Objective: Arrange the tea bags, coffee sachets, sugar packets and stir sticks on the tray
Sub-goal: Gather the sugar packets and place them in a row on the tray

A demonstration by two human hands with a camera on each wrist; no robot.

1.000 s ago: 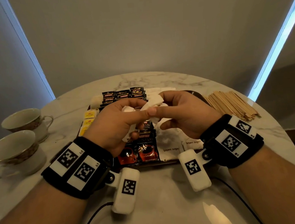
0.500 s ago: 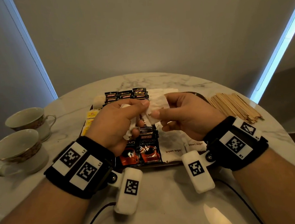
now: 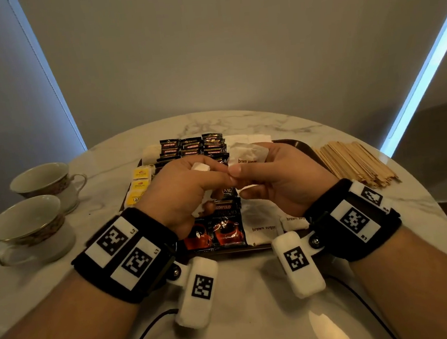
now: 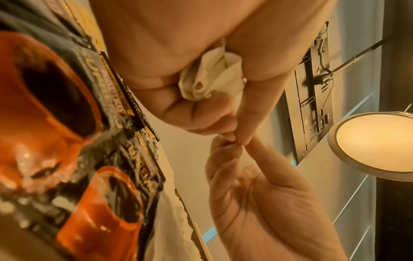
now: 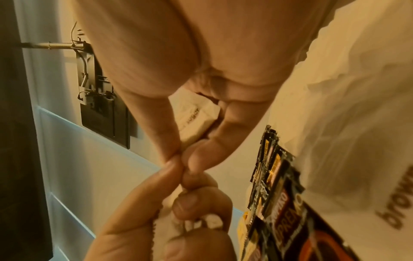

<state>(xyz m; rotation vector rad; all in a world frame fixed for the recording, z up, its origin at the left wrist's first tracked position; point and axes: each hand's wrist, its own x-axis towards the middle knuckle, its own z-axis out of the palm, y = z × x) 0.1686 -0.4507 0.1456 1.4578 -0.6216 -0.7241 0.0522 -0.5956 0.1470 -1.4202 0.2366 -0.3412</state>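
Two gold-rimmed teacups (image 3: 34, 202) stand side by side at the left edge of the round marble table (image 3: 240, 122).

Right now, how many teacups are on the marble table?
2. Both white gold-rimmed porcelain teacups stand at the table's left edge, left of the tray: one nearer, one farther back. None looks hidden.

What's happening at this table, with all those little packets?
A person is sorting hot-drink supplies onto a dark tray on a marble table. The right hand holds a white brown sugar packet, and the left hand grips a bunch of crumpled white packets; their fingertips meet above the tray. Coffee sachets, yellow tea bags and more sugar packets already lie on the tray. The wooden stir sticks lie on the table beside it.
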